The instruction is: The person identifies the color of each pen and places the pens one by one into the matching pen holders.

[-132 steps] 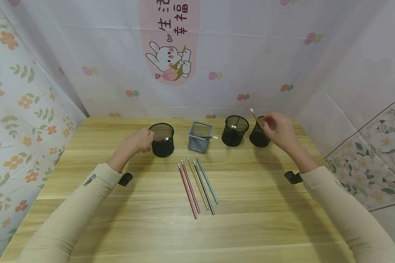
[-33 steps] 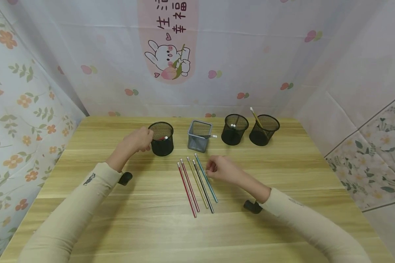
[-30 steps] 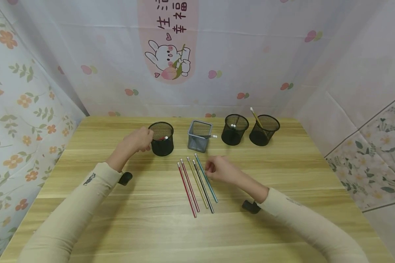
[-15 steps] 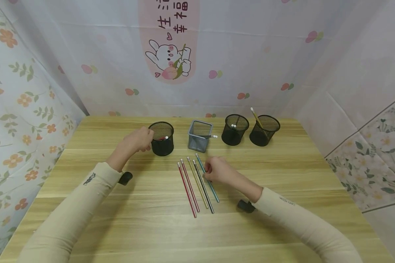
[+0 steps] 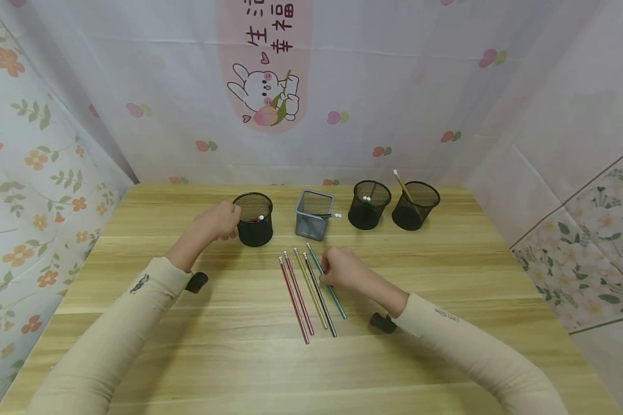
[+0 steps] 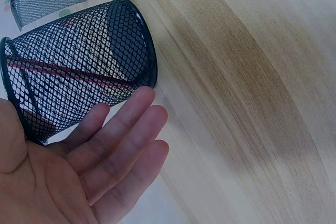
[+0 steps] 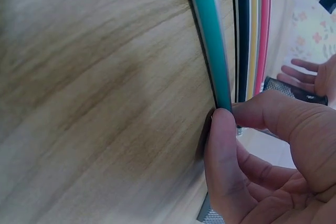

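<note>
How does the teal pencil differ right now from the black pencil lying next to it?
The teal pencil is pinched in the right hand; no hand holds the black pencil. In the head view, the teal pencil slants more than the black pencil. Both are slim, with pale eraser ends.

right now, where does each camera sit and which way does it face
Head: on the person's head, facing forward and down at the table; left hand, right hand and both sleeves show.
Left wrist: on that wrist, facing the black round holder; the left hand fills the lower left.
Right wrist: on that wrist, facing the teal pencil pinched by the right hand; part of the left hand shows at the right edge.
Shared: head and right wrist both show the teal pencil.
</note>
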`<state>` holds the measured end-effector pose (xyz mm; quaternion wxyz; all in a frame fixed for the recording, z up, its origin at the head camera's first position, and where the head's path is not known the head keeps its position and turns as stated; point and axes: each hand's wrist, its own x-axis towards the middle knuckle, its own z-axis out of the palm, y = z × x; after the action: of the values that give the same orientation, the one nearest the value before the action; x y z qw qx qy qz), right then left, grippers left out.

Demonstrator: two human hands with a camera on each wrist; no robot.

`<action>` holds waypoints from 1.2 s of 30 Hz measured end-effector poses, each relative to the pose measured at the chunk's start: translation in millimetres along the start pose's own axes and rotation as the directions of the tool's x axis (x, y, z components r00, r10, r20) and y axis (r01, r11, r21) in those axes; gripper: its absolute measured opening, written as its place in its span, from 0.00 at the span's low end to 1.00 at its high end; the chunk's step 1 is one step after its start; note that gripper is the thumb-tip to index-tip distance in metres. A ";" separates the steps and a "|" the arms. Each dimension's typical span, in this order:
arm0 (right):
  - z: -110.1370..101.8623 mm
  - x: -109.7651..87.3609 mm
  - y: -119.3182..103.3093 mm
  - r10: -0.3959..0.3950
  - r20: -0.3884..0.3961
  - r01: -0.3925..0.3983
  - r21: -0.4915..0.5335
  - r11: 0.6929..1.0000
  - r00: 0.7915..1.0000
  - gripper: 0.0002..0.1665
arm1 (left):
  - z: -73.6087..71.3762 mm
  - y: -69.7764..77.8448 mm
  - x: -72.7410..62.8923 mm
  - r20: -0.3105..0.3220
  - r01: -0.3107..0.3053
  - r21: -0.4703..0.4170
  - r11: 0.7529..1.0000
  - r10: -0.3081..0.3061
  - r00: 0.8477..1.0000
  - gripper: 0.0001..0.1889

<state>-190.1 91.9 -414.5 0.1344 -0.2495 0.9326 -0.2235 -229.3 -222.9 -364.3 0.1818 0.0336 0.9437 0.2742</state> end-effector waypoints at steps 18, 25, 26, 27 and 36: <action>-9.3 -0.1 12.8 0.035 0.140 -0.062 0.200 0.978 0.990 0.09 | 1.8 -1.4 1.0 -0.002 -0.010 -0.010 1.000 0.010 1.000 0.29; -18.3 -7.0 17.4 0.017 0.129 -0.047 0.234 0.971 0.992 0.08 | 1.6 -1.6 1.2 -0.005 -0.015 -0.011 1.000 0.015 1.000 0.29; -19.9 -7.9 17.3 0.012 0.128 -0.043 0.235 0.971 0.992 0.08 | 1.5 -1.7 1.2 -0.005 -0.015 -0.010 1.000 0.015 1.000 0.29; -21.6 -8.9 17.5 0.003 0.124 -0.032 0.232 0.972 0.992 0.08 | 1.5 -1.7 1.3 -0.005 -0.015 -0.010 1.000 0.015 1.000 0.29; -36.8 -15.9 15.0 -0.114 0.063 0.104 0.138 0.985 0.992 0.09 | 1.4 -2.0 1.7 -0.009 -0.018 -0.006 1.000 0.018 1.000 0.29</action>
<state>-196.2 124.7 -387.8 0.1715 -0.2983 0.8951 -0.2837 -230.3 -223.6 -367.1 0.1751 0.0401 0.9434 0.2790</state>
